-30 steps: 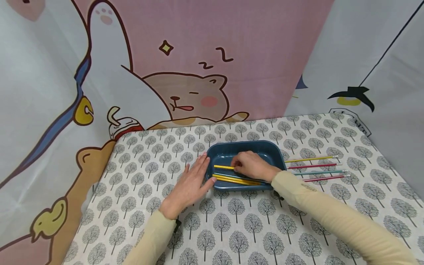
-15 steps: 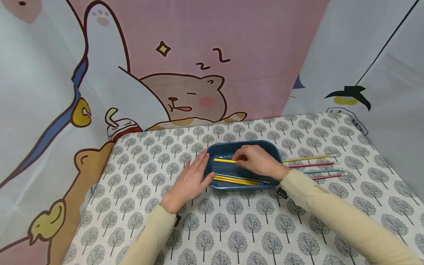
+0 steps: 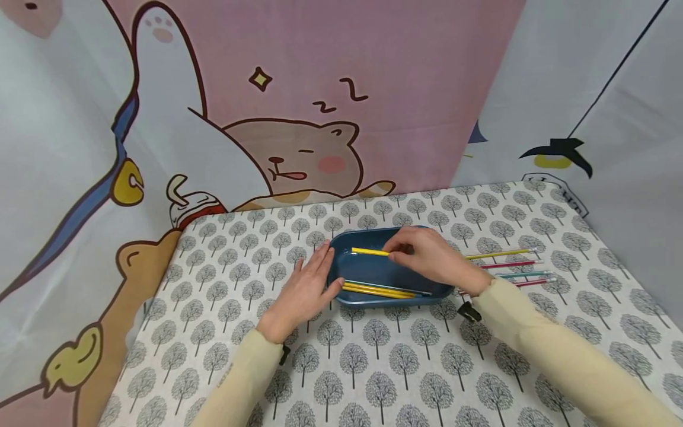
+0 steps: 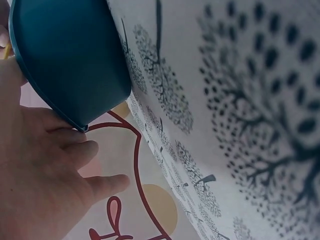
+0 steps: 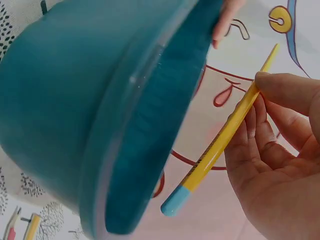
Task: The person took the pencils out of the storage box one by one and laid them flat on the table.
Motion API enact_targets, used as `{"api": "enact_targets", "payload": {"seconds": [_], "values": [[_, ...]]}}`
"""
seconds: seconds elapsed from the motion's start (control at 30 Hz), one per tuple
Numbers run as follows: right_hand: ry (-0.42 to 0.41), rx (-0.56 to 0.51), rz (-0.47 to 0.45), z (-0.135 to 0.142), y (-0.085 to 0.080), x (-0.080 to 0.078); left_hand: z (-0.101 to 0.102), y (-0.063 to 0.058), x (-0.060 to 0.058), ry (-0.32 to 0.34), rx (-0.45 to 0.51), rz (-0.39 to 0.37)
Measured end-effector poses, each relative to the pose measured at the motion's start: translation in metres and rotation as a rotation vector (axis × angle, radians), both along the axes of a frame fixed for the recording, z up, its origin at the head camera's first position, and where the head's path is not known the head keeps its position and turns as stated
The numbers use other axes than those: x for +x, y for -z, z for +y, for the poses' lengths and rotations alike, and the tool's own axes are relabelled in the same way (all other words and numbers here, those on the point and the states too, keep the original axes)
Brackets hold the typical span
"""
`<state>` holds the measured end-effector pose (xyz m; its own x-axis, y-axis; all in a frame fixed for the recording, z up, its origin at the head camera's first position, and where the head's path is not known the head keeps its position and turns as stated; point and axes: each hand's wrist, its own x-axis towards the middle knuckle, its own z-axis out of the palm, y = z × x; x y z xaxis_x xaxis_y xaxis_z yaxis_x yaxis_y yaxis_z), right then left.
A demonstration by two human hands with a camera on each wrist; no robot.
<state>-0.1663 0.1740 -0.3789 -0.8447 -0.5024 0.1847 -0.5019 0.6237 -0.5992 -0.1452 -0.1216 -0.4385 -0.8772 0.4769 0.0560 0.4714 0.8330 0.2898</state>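
The right hand [image 3: 427, 256] pinches a yellow pencil [image 5: 220, 142] between thumb and bent fingers, wrist reaching in across the right end of the blue tray [image 3: 373, 271], the pencil over its far half. The left hand [image 3: 301, 284] lies with extended fingers against the tray's left end, thumb at the rim, gripping nothing. Other pencils [image 3: 379, 290] lie along the tray's near side; loose pencils [image 3: 525, 274] lie right of it on the tablecloth [image 3: 363, 339].

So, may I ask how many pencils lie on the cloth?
4, right of the tray: yellow pencil, farther red pencil, teal pencil, nearer red pencil; others may be hidden.
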Motion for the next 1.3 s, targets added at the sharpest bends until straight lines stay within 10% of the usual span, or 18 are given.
{"api": "enact_targets", "payload": {"seconds": [1.3], "values": [[0.104, -0.015, 0.193, 0.078, -0.029, 0.054, -0.003, -0.002, 0.002, -0.025, -0.014, -0.026]]}}
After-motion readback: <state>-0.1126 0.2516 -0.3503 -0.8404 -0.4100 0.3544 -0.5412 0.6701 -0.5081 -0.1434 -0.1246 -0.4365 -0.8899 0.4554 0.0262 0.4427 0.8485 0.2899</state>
